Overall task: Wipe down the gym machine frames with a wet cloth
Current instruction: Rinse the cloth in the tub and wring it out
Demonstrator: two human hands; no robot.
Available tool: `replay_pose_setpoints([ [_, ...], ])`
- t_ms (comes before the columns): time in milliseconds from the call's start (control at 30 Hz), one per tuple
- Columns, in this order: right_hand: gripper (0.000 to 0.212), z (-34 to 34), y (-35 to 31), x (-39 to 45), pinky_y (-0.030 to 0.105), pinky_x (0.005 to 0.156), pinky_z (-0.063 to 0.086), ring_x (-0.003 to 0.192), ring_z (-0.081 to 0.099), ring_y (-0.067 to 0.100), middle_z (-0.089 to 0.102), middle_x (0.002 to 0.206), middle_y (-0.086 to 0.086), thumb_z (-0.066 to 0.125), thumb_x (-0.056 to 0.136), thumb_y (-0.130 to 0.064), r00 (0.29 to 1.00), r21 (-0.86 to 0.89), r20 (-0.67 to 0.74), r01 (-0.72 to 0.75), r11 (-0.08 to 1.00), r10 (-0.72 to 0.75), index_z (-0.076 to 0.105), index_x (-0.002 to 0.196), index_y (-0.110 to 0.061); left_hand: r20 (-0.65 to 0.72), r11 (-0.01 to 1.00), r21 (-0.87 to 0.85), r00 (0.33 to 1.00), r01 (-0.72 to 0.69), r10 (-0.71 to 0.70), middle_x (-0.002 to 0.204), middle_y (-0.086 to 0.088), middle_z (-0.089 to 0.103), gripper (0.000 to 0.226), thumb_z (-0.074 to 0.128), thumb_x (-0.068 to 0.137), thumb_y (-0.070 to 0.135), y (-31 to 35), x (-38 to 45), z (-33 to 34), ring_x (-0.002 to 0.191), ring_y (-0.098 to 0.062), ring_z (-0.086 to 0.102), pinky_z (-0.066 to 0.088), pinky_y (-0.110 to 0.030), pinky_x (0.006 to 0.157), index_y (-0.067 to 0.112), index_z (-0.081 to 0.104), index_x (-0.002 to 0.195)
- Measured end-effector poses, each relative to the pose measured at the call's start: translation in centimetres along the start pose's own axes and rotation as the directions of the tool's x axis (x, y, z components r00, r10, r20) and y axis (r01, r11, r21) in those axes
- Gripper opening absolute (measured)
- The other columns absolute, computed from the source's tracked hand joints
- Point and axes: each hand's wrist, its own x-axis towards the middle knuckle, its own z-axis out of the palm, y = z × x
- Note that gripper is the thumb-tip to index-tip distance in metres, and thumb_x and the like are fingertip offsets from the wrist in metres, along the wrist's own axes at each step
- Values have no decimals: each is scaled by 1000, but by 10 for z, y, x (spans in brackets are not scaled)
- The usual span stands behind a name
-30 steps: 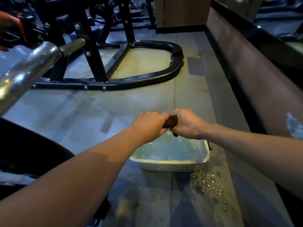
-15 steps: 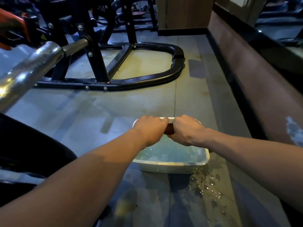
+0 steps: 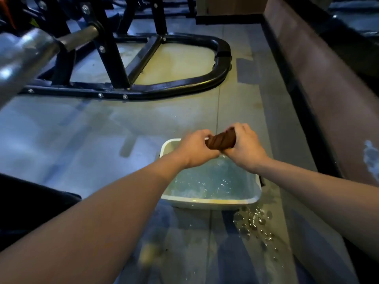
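A brown cloth (image 3: 222, 140) is twisted into a tight roll between both hands, above the far end of a white basin (image 3: 209, 202) of bluish water on the floor. My left hand (image 3: 194, 149) grips the cloth's left end and my right hand (image 3: 245, 147) grips its right end. The black gym machine frame (image 3: 184, 84) lies on the floor beyond the basin, its curved base tube bending round at the right. A steel bar (image 3: 26, 52) of the machine juts in at the upper left.
Water drops (image 3: 256, 224) are spattered on the grey floor at the basin's near right corner. A low brown wall (image 3: 328, 95) runs along the right side. A dark shape (image 3: 24, 208) sits at the left edge. More dark machines stand at the back.
My hands have moved apart along the cloth, so more of the twisted roll shows between them. The water in the basin ripples.
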Motion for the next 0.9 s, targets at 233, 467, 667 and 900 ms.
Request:
replay_pose_setpoints([
  [233, 23, -34, -49, -44, 30, 66, 55, 76, 69, 17, 75, 100, 5, 46, 104, -15, 797, 772, 351, -543, 330, 491, 62, 120, -20, -21, 793, -575, 964, 204, -264, 116, 5, 67, 61, 72, 80, 2, 52, -54, 26, 107, -10, 65, 52, -27, 99, 27, 57, 134],
  [467, 36, -108, -105, -109, 35, 80, 61, 90, 71, 20, 74, 97, 8, 52, 106, -46, 553, 756, 587, -636, -155, 592, 69, 114, -15, 93, 637, -668, 893, 384, -441, 108, -8, 66, 49, 67, 87, 4, 156, -161, -32, 84, -16, 65, 55, -30, 84, 20, 45, 128],
  [667, 41, -181, -137, -180, 35, 78, 60, 110, 71, 24, 72, 127, 13, 46, 109, -33, 491, 770, 577, -593, -235, 653, 60, 140, -10, 490, -125, -852, 688, 509, -535, 90, -9, 77, 18, 54, 101, 22, 215, -235, -99, 86, -27, 73, 63, -42, 79, 11, 68, 106],
  [900, 34, -239, -190, -251, 37, 83, 59, 108, 74, 22, 76, 120, 7, 48, 108, -12, 597, 719, 610, -693, -49, 521, 60, 138, -21, 452, 33, -824, 691, 565, -564, 111, -8, 78, 40, 55, 103, 48, 255, -306, -140, 102, -25, 75, 63, -45, 87, 18, 69, 124],
])
